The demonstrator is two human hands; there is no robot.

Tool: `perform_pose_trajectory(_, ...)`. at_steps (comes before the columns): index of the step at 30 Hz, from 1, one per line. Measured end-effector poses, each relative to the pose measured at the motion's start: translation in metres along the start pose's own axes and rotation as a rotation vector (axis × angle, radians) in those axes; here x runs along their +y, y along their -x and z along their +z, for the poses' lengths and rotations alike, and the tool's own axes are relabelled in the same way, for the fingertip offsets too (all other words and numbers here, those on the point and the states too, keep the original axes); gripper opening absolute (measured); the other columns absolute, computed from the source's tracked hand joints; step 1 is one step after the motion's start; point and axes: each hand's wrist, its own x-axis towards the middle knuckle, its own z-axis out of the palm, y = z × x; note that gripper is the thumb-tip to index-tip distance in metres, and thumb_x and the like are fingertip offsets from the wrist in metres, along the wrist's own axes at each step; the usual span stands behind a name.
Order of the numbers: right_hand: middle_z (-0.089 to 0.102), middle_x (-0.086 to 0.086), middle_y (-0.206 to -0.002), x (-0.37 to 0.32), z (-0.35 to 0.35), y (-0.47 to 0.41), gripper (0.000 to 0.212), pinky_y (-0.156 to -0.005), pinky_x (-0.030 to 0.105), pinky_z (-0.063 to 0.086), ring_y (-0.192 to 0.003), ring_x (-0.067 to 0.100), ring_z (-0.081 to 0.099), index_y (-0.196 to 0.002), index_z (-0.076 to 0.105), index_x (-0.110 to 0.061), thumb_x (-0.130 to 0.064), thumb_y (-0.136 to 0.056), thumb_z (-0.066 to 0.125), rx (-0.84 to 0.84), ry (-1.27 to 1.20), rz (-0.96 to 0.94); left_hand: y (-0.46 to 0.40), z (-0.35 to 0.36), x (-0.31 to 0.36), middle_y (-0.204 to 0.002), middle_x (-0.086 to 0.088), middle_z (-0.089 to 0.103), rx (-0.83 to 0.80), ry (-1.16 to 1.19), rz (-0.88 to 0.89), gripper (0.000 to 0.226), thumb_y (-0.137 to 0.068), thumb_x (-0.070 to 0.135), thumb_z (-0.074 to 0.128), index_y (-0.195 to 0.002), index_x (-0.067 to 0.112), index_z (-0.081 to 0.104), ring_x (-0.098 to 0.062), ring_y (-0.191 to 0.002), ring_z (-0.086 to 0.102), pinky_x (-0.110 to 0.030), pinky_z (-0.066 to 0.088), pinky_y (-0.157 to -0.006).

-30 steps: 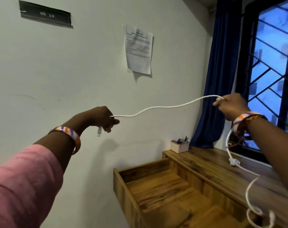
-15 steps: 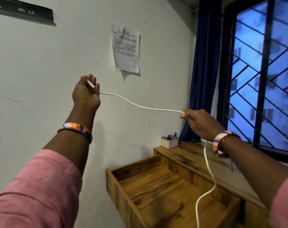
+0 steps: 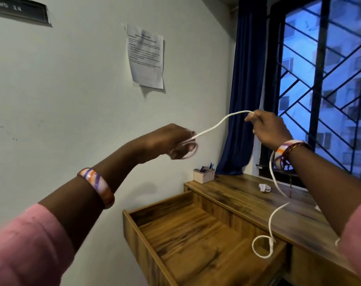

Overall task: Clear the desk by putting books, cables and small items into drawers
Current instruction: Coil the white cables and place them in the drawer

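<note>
Left hand (image 3: 171, 141) closed round a loop of white cord (image 3: 216, 125), right hand (image 3: 268, 129) pinching it higher, open drawer (image 3: 187, 240) below

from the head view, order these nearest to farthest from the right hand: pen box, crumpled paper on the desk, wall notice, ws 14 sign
From the right hand:
1. Crumpled paper, on the desk below the hand.
2. Pen box, at the desk's back left corner, only slightly farther.
3. Wall notice, up and left on the wall.
4. WS 14 sign, far upper left.
</note>
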Motion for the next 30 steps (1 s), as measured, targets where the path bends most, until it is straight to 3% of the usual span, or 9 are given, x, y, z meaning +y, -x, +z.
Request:
perform_pose_trajectory(3,0.063,0.014,-0.078,0.004,-0.003,0.009,0.035,-0.078,0.043,0.05,-0.079,0.034,0.061,-0.099,0.061,-0.013,-0.036,-0.098,0.036,-0.097,-0.028,-0.041,-0.017,0.005,0.019,-0.047,0.008,0.045,0.103,0.853,0.118,0.04,-0.093,0.033,0.038,-0.062,0.015,0.055,-0.003,-0.041,0.041,-0.011,0.033,-0.042)
perform_pose_trajectory(7,0.05,-0.005,-0.061,-0.003,0.005,0.036,0.02,-0.051,0.028,0.035,-0.057,0.016,0.051,-0.092,0.054,-0.019,-0.036,-0.096,0.043,-0.172,0.012,-0.207,-0.053,-0.007,0.029,-0.039,0.007,0.045,0.802,1.405,0.119,0.036,-0.097,0.016,0.031,-0.065,0.014,0.045,-0.003,-0.032,0.039,-0.01,0.033,-0.038)
perform_pose_trajectory(11,0.052,-0.005,-0.072,-0.008,0.002,0.054,0.017,-0.05,0.022,0.03,-0.063,0.016,0.054,-0.104,0.051,-0.019,-0.031,-0.097,0.041,-0.197,0.219,-0.461,-0.088,0.005,0.023,-0.059,0.0,0.053,1.309,1.103,0.072,0.029,-0.099,0.014,0.029,-0.092,0.007,0.056,-0.016,-0.052,0.048,-0.016,0.034,-0.043)
perform_pose_trajectory(14,0.062,0.003,-0.089,0.007,-0.016,0.057,0.02,-0.057,0.027,0.033,-0.075,0.023,0.059,-0.115,0.046,-0.023,-0.03,-0.098,0.038,-0.202,0.361,-0.551,-0.119,0.017,0.008,-0.089,-0.018,0.061,1.51,0.298,0.041,0.025,-0.097,0.01,0.031,-0.099,0.002,0.055,-0.032,-0.086,0.056,-0.03,0.042,-0.069)
perform_pose_trajectory(16,0.061,0.003,-0.085,0.023,-0.037,0.053,0.019,-0.056,0.029,0.035,-0.071,0.024,0.057,-0.113,0.047,-0.024,-0.031,-0.098,0.036,-0.171,0.373,-0.525,-0.129,0.031,-0.002,-0.094,-0.026,0.062,1.403,-0.401,0.155,0.025,-0.096,0.011,0.035,-0.095,-0.004,0.055,-0.038,-0.09,0.057,-0.036,0.036,-0.074)
perform_pose_trajectory(18,0.055,0.003,-0.076,0.042,-0.063,0.047,0.021,-0.06,0.035,0.044,-0.069,0.027,0.056,-0.108,0.052,-0.024,-0.033,-0.098,0.035,-0.099,0.327,-0.424,-0.137,0.051,-0.006,-0.091,-0.026,0.062,1.067,-0.91,0.32,0.02,-0.094,0.01,0.041,-0.093,-0.004,0.056,-0.041,-0.085,0.057,-0.04,0.038,-0.069)
perform_pose_trajectory(21,0.057,0.007,-0.077,0.077,-0.097,0.029,0.023,-0.066,0.041,0.045,-0.075,0.034,0.057,-0.102,0.06,-0.023,-0.035,-0.097,0.04,0.048,0.256,-0.248,-0.149,0.088,0.0,-0.093,-0.02,0.063,0.62,-1.189,0.348,0.016,-0.092,0.01,0.042,-0.093,0.002,0.055,-0.039,-0.083,0.058,-0.037,0.037,-0.062)
perform_pose_trajectory(26,0.059,0.009,-0.077,0.138,-0.132,0.005,0.03,-0.067,0.037,0.042,-0.082,0.035,0.057,-0.094,0.065,-0.014,-0.033,-0.097,0.042,0.042,0.246,-0.115,-0.167,0.154,0.037,-0.055,0.008,0.05,0.082,-0.171,0.163,0.045,-0.1,0.032,0.032,-0.064,0.02,0.058,-0.004,-0.049,0.048,-0.017,0.039,-0.051)
perform_pose_trajectory(30,0.046,-0.003,-0.052,0.164,-0.135,0.01,0.044,-0.053,0.029,0.031,-0.052,0.016,0.047,-0.082,0.068,-0.009,-0.039,-0.097,0.039,-0.003,0.119,-0.045,-0.185,0.189,0.06,-0.049,0.011,0.04,-0.142,0.764,0.23,0.042,-0.098,0.035,0.031,-0.065,0.019,0.05,-0.003,-0.045,0.037,-0.013,0.033,-0.047)
